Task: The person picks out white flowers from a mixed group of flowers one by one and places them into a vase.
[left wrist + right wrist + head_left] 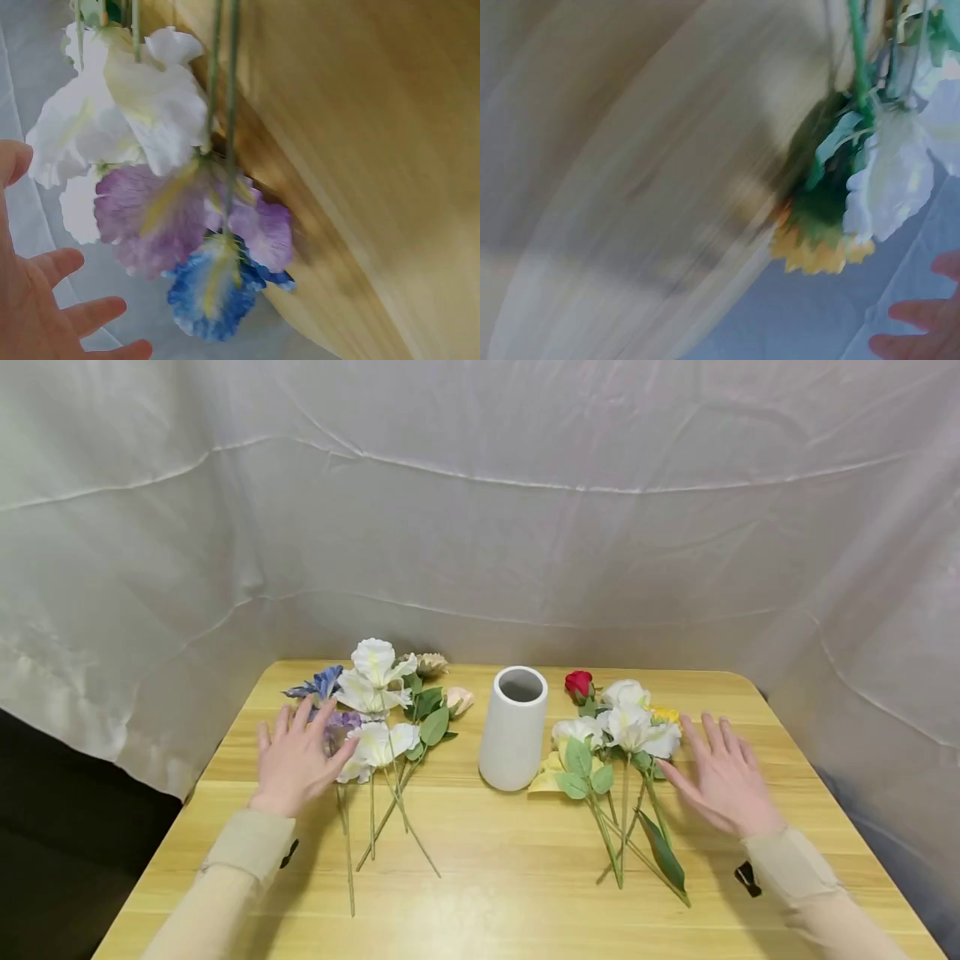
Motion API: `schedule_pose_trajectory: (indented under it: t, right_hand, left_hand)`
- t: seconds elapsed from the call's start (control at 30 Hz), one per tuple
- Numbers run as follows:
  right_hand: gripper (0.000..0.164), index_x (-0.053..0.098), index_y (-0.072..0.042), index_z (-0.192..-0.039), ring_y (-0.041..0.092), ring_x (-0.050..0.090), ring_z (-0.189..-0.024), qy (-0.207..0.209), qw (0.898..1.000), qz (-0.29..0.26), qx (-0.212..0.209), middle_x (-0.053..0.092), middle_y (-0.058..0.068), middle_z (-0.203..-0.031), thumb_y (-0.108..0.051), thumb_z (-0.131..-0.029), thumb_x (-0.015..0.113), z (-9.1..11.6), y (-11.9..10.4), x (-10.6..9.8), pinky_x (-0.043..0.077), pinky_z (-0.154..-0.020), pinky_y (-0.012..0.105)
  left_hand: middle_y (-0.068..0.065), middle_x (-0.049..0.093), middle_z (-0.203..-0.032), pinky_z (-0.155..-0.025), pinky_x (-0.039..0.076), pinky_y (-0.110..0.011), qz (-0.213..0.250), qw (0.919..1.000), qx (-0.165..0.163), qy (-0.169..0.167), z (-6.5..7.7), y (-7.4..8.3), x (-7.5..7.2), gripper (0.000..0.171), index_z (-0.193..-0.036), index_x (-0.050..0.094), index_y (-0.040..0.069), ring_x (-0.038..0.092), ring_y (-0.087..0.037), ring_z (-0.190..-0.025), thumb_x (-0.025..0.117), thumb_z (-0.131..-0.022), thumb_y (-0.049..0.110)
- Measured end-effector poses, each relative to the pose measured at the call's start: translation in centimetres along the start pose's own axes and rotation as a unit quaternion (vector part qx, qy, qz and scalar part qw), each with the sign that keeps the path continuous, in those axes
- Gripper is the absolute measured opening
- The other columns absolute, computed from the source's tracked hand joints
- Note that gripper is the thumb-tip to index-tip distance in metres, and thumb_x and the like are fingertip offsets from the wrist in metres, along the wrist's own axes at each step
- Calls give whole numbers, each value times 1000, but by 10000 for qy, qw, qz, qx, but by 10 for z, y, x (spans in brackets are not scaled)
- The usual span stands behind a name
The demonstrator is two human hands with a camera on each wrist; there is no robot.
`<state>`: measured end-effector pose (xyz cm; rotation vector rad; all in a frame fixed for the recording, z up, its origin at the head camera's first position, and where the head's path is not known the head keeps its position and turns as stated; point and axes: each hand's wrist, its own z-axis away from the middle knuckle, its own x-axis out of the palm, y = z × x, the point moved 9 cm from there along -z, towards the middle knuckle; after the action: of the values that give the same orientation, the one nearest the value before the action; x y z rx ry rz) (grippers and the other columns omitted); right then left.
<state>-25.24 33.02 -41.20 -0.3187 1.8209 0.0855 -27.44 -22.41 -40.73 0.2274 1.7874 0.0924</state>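
Left hand (296,764) is hanging by the left-side flowers, fingers spread wide, gripping nothing; its thumb is lying so near the white irises (372,670) that I cannot tell whether it is touching. Right hand (723,777) is also splaying, holding nothing, just beside the sunflower (810,244). White vase (510,743) is standing upright on the table (495,902) between the two flower groups. Main risk, in my judgement: snagging. Stems (349,868) on the left are crossing, those on the right too, so lifting one could be dragging its neighbours along. Yellow petals (550,774) are sitting against or just beside the vase's base; a careless sideways sweep there could be nudging or tipping it. Blue flower (214,292) and purple flower (154,217) are crowding together, so a hasty pinch could be crushing petals or catching both.
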Motion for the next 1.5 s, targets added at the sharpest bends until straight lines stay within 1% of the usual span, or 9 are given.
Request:
schedule_pose_trajectory:
  t: [0.2, 0.3, 0.4, 0.57, 0.77, 0.97, 1.2, 1.37, 1.5]
  right_hand:
    - [77, 19, -2, -150, 51, 24, -132, 510, 9946, -833, -346, 25, 33, -147, -39, -92, 55, -20, -30, -6, 22, -103, 68]
    - [76, 23, -2, -149, 48, 30, -130, 889, 9856, -1368, -440, 31, 30, -145, -33, -90, 60, -31, -47, -11, 26, -102, 67]
    - [76, 24, -5, -149, 46, 30, -131, 974, 9740, -2006, -401, 32, 27, -147, -31, -89, 62, -40, -65, -12, 26, -103, 67]
    - [74, 23, -13, -150, 39, 28, -135, 690, 9543, -2890, -327, 31, 19, -150, -33, -90, 62, -53, -97, -3, 23, -104, 67]
    - [76, 27, -14, -149, 33, 34, -133, 779, 9297, -3553, -573, 38, 13, -147, -26, -86, 69, -67, -136, -3, 27, -108, 57]
    - [79, 26, -3, -147, 35, 33, -134, 455, 8949, -4422, -404, 38, 20, -144, -17, -84, 71, -77, -174, -11, 25, -111, 52]
    - [81, 26, -4, -146, 31, 44, -126, 274, 8517, -5229, -219, 44, 16, -137, -12, -81, 74, -85, -203, -16, 33, -108, 49]
    - [80, 30, -7, -143, 30, 53, -112, 415, 8450, -5325, -257, 50, 16, -129, -14, -78, 77, -88, -210, -11, 43, -95, 50]
    - [77, 32, -8, -141, 29, 54, -110, 481, 8436, -5345, -187, 51, 15, -127, -14, -78, 77, -89, -212, -6, 45, -93, 49]
  left_hand:
    - [-27, 41, -138, -96, 29, -70, 325, 9986, 269, 306, -10, 20, -7, 68, -141, 39, 6, 36, -51, -122, 46, -93, 53]
    - [-27, 48, -127, -86, 41, -64, 581, 9974, 305, 297, -16, 30, -7, 59, -135, 45, 2, 47, -47, -109, 50, -93, 43]
    - [-25, 54, -115, -76, 48, -56, 838, 9960, 275, 129, -22, 38, -4, 51, -129, 49, 1, 54, -40, -96, 52, -93, 36]
    - [-20, 59, -108, -71, 51, -48, 1224, 9921, 160, -227, -33, 48, 4, 42, -124, 54, 2, 57, -33, -86, 53, -93, 32]
    - [-18, 62, -99, -68, 49, -44, 1308, 9895, 48, -616, -46, 53, 14, 37, -121, 57, 3, 56, -28, -76, 53, -91, 25]
    - [-22, 61, -113, -73, 50, -48, 1438, 9845, -157, -989, -59, 55, 21, 40, -124, 55, 3, 57, -33, -85, 51, -91, 26]
    - [-21, 59, -118, -61, 48, -41, 1308, 9785, -509, -1514, -64, 51, 34, 41, -127, 53, 8, 57, -31, -79, 48, -93, 30]
    - [-21, 59, -117, -58, 45, -37, 1430, 9745, -591, -1625, -67, 50, 40, 42, -128, 52, 8, 55, -26, -72, 47, -93, 31]
    - [-20, 59, -118, -61, 46, -36, 1785, 9660, -732, -1722, -67, 45, 48, 41, -127, 52, 7, 55, -27, -76, 49, -94, 29]
